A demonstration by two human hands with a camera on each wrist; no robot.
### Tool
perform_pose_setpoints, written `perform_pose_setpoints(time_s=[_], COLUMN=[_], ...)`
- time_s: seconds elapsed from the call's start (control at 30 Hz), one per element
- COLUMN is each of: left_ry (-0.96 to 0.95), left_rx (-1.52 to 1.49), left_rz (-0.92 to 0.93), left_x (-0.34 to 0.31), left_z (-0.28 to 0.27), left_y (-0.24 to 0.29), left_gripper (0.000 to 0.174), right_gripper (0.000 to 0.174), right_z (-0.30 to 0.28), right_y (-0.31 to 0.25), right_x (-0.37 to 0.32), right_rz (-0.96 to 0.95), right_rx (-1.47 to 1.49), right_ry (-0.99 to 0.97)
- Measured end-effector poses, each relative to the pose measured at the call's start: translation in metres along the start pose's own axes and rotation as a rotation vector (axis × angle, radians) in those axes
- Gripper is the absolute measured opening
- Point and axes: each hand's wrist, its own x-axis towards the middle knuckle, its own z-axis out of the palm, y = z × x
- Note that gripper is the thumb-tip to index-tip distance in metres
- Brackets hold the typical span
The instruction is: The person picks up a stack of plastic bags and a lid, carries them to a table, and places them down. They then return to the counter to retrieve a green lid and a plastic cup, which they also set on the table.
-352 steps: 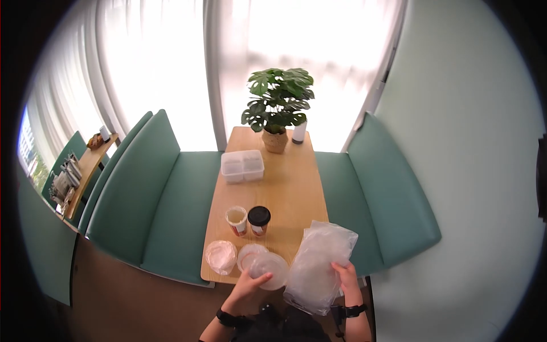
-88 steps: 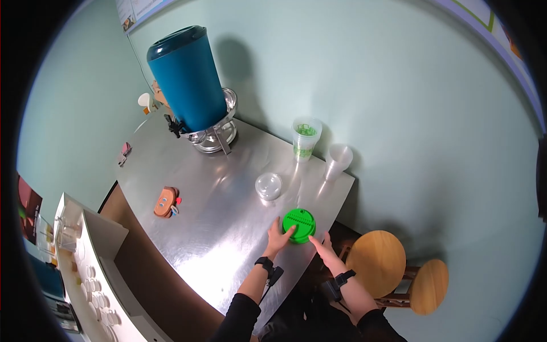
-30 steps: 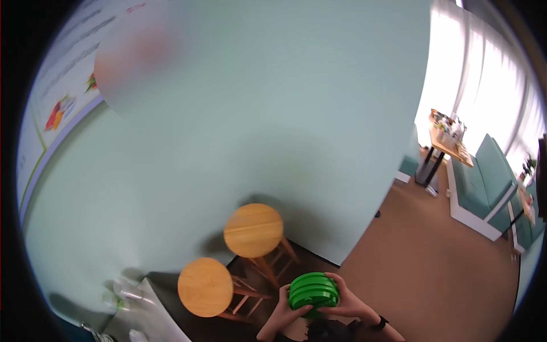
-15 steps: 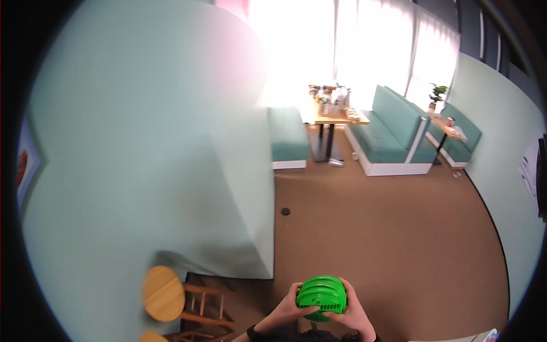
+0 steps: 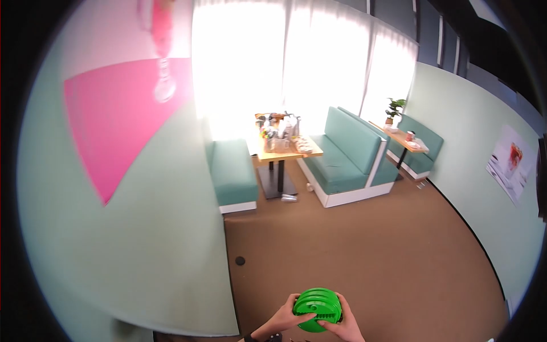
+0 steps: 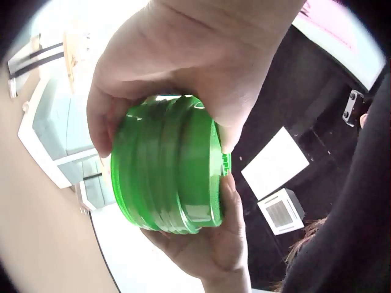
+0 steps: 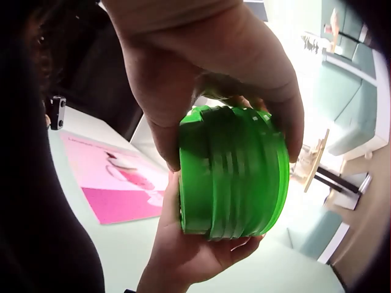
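Observation:
Both hands hold a round green plastic piece [image 5: 317, 309] low in the middle of the head view. Ridges run around its side, and its near face carries a small round mark and a row of teeth. My left hand [image 5: 286, 317] grips it from the left, with the thumb lying over the toothed face. From the right my right hand [image 5: 347, 326] grips it, its thumb on the same face. In the left wrist view the left hand [image 6: 189, 61] spans the ridged green side [image 6: 165, 165]. The right wrist view has the right hand [image 7: 214, 61] curled over it.
Brown floor [image 5: 364, 251] stretches ahead. A wooden table [image 5: 290, 153] crowded with items stands between green benches [image 5: 231, 174]. Farther right is another table [image 5: 419, 145] with a potted plant [image 5: 394, 108]. A wall corner [image 5: 225, 239] juts in at left, and a black disc [image 5: 240, 260] lies beside it.
The green piece has left the metal counter and is now held in both hands. The view has swung right, past the stools, to the benches and tables; the grip looks unchanged over the last second.

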Motion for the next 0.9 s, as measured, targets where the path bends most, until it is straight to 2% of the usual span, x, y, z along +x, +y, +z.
perform_pose_setpoints(time_s=[0.13,0.17,0.27,0.37,0.47,0.53,0.6,0.67,0.73,0.83,0.9], left_ry=[-0.199,-0.232,-0.321,-0.389,-0.387,-0.39,-0.45,-0.498,-0.528,-0.571,-0.636], left_rx=[0.04,0.104,0.225,0.174,0.205,0.188,0.123,0.123,0.161,0.059,0.012], left_rz=[-0.09,-0.087,-0.139,-0.139,-0.078,-0.01,-0.085,0.121,0.092,0.12,0.032], left_x=[0.072,0.095,0.149,0.206,0.276,0.312,0.348,0.39,0.42,0.473,0.512], left_z=[0.032,0.042,0.079,0.121,0.166,0.191,0.212,0.231,0.245,0.273,0.29], left_y=[0.028,0.008,0.037,0.035,0.039,0.035,0.045,0.042,0.053,0.051,0.046], left_gripper=[0.065,0.067,0.071,0.076,0.076,0.075,0.079,0.084,0.086,0.085,0.084], right_gripper=[0.073,0.072,0.071,0.071,0.073,0.077,0.082,0.079,0.078,0.075,0.072], right_z=[-0.05,-0.063,-0.118,-0.175,-0.249,-0.292,-0.33,-0.364,-0.39,-0.421,-0.448], right_y=[0.002,0.001,0.04,0.043,0.075,0.067,0.057,0.055,0.067,0.082,0.099], right_x=[0.023,0.029,0.041,0.062,0.094,0.115,0.136,0.158,0.173,0.192,0.211], right_rz=[0.061,0.092,0.085,0.147,0.035,0.086,0.145,0.113,0.104,0.087,0.086], right_rx=[0.167,0.22,0.205,0.282,0.16,0.159,0.149,0.182,0.132,0.112,0.128], right_ry=[0.146,0.199,0.252,0.305,0.294,0.323,0.347,0.357,0.386,0.456,0.512])
